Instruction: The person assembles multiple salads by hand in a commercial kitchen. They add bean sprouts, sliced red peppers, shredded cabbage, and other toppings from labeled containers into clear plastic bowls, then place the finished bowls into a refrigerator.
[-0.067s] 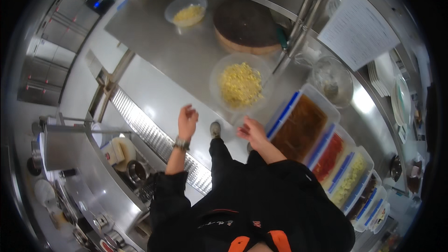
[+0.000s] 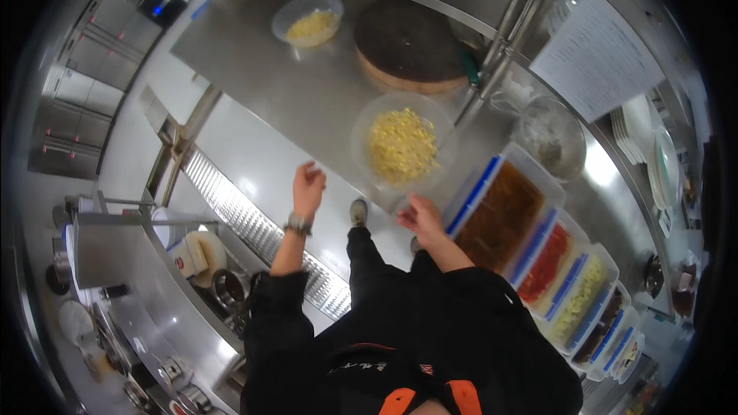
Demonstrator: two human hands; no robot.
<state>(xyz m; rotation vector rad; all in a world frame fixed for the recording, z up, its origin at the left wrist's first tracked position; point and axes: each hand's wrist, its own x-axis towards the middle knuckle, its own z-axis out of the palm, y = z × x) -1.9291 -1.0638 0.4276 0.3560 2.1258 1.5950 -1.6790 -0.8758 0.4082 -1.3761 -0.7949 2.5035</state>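
Observation:
My left hand point(image 2: 308, 194), with a metal-banded watch on its wrist, hangs above the floor with fingers loosely bent and apart. Nothing is in it. My right hand point(image 2: 421, 219) is beside the front edge of the steel worktable, fingers slightly curled and apart, and I see nothing held there. The nearest thing ahead of it is a translucent bowl point(image 2: 360, 144) filled with yellow bean sprouts point(image 2: 403, 146). To its right lies a blue-edged clear container point(image 2: 470, 198) of brown contents. The undersides of both hands are hidden.
Farther back stand a second bowl point(image 2: 286, 17) of yellow food and a round chopping block point(image 2: 415, 38). More blue-edged tubs point(image 2: 570, 280) line the right side, near a clear bowl point(image 2: 547, 137). A written sheet point(image 2: 598, 54) hangs by steel pipes point(image 2: 516, 24). A steel counter point(image 2: 165, 265) stands left.
The view has shifted slightly, so the table and its bowls appear a little farther right. Both hands stay empty, in nearly the same pose.

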